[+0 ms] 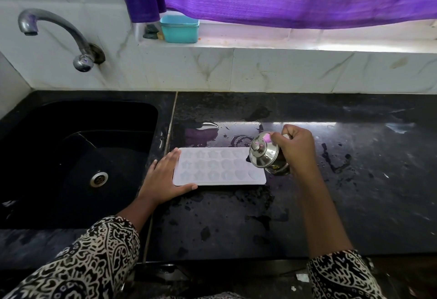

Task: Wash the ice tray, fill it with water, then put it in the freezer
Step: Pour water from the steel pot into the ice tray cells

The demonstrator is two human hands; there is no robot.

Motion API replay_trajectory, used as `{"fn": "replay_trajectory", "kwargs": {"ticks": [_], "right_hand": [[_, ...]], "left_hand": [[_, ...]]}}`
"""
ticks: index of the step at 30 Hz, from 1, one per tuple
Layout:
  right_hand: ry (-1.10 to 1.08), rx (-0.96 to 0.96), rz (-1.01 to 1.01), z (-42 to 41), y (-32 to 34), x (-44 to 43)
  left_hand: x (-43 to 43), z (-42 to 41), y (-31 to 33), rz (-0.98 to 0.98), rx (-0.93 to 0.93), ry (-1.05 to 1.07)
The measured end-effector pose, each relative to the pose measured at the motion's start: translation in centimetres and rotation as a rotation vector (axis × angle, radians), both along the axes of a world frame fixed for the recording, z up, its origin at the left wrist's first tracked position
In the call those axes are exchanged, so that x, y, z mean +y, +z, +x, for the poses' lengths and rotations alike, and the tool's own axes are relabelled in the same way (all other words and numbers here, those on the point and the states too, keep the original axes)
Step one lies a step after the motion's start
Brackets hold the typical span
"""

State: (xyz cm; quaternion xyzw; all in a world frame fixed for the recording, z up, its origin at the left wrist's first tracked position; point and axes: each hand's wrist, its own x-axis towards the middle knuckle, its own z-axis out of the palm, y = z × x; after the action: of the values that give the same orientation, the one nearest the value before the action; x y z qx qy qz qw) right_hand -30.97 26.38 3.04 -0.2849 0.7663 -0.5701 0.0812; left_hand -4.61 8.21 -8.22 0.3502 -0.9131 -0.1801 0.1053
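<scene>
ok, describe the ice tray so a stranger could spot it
Start at the black sink; right of it, on the wet black countertop, lies the ice tray. It's the only pale thing there: a flat translucent rectangle of star and heart cavities, between the left hand and a tilted steel pot.

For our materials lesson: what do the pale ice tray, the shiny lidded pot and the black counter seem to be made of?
Pale translucent ice tray: probably silicone or soft plastic, matte, milky. Shiny lidded pot: polished steel, it seems, with mirror reflections. Black counter: likely polished stone, glossy, mottled, reflecting the window.
</scene>
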Motion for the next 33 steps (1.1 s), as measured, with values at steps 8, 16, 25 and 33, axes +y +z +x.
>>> {"fn": "replay_trajectory", "kwargs": {"ticks": [8,16,25,33], "right_hand": [[0.008,-0.004,0.004,-0.05,-0.13,0.01],[0.008,-0.010,0.006,0.02,-0.32,-0.13],[0.016,-0.011,0.008,0.19,-0.09,0.05],[0.017,0.010,0.004,0.43,0.36,0.02]], "left_hand": [[0.04,0.04,0.02,-0.002,-0.001,-0.003],[0.18,0.00,0.13,0.001,0.010,0.001],[0.00,0.05,-0.16,-0.006,0.011,0.000],[-0.07,0.02,-0.25,-0.003,0.018,-0.003]]}}
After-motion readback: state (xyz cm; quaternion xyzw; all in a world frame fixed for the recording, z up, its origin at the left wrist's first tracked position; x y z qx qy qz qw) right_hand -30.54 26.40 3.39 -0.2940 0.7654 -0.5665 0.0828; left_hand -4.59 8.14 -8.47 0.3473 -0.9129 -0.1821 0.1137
